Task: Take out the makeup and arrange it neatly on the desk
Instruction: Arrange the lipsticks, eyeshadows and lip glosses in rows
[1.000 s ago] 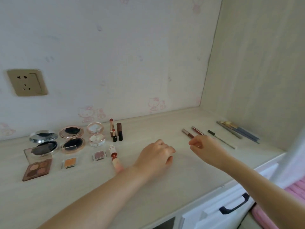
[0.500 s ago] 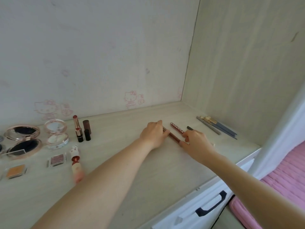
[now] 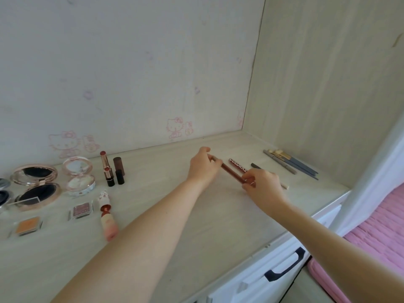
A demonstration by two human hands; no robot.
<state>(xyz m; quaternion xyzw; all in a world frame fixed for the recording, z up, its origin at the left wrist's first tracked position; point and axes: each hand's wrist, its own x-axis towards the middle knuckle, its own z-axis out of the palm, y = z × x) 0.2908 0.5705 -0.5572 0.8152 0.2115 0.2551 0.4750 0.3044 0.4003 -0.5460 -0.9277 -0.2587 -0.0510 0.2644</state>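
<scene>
A brown-red lip pencil [image 3: 231, 173] lies slanted at the middle of the desk [image 3: 196, 217]. My left hand [image 3: 202, 167] pinches its far end, and my right hand [image 3: 263, 189] pinches its near end. Just right of it lies a red tube with white lettering [image 3: 237, 165]. A thin dark pencil [image 3: 256, 165] is partly hidden behind my right hand. Open compacts [image 3: 36, 186], lipsticks [image 3: 107, 169], small eyeshadow pans [image 3: 81, 210] and a pink lip tube [image 3: 107, 217] lie on the desk's left side.
Several brushes and pencils [image 3: 290, 164] lie by the right side panel. A wallpapered wall stands behind the desk. Below the desk's front edge is a white drawer with a black handle [image 3: 284, 268]. Pink bedding [image 3: 371, 237] is at the lower right.
Both hands moved to the lip pencil and took hold of its two ends. The view has swung to the right, so the left-side makeup sits nearer the frame edge.
</scene>
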